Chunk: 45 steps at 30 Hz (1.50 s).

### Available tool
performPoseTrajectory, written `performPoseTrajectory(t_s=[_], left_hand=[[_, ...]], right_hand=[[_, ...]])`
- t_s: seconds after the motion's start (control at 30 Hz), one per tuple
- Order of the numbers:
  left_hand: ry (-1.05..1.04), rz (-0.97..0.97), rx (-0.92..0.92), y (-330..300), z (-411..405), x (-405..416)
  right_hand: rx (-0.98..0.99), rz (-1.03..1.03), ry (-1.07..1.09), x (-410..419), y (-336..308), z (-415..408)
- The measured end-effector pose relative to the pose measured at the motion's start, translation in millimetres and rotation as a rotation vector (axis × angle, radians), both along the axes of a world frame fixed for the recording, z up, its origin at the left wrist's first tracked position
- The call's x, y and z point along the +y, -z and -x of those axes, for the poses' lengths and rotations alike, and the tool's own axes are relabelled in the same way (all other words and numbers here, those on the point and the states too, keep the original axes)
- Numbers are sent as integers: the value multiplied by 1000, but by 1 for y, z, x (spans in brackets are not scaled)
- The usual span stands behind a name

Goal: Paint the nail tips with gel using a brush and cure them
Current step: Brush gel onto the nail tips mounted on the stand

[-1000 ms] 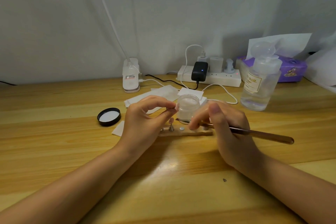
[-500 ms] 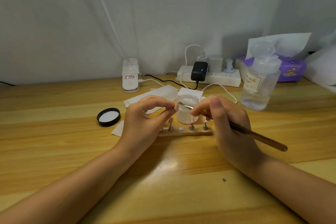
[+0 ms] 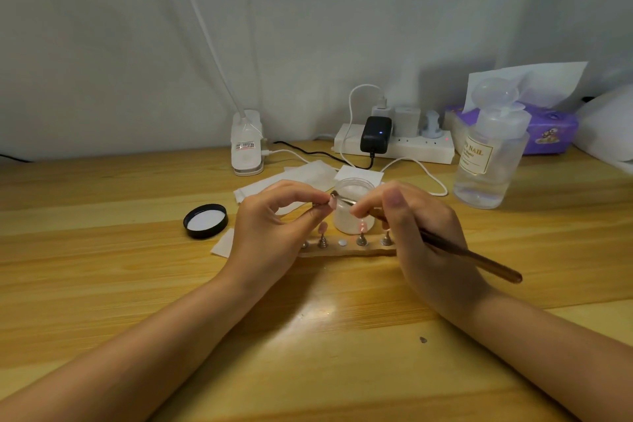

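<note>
- Above the worktop (image 3: 102, 250), the left hand (image 3: 274, 226) pinched a nail tip (image 3: 331, 204).
- The right hand (image 3: 421, 226) gripped the brush (image 3: 479, 259).
- Light, even strokes would suit best.

L hand (image 3: 274, 226) – fingers pinched, raised | R hand (image 3: 424, 233) – fingers curled in pen grip | forearms low
</note>
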<state>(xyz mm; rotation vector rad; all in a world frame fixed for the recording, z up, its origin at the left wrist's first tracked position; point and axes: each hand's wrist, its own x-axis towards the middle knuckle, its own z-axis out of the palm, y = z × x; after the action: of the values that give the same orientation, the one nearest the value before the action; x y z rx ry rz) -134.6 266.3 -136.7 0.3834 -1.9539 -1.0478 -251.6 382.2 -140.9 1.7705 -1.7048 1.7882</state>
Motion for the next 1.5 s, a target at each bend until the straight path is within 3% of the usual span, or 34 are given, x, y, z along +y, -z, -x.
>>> performPoseTrajectory(t_s=[0.2, 0.4, 0.53, 0.8, 1.03, 1.5], left_hand=[[-30, 40, -20, 1, 0, -1], [-16, -48, -4, 0, 0, 0], [-23, -22, -10, -1, 0, 0], [-58, 13, -37, -1, -1, -1], [-60, 17, -56, -2, -1, 0], [-65, 54, -55, -3, 0, 1]], right_hand=[[40, 24, -58, 3, 3, 0], [-83, 4, -8, 2, -3, 0], [142, -8, 67, 0, -2, -1], [191, 0, 97, -1, 2, 0], [58, 57, 43, -1, 3, 2], [97, 74, 88, -3, 2, 2]])
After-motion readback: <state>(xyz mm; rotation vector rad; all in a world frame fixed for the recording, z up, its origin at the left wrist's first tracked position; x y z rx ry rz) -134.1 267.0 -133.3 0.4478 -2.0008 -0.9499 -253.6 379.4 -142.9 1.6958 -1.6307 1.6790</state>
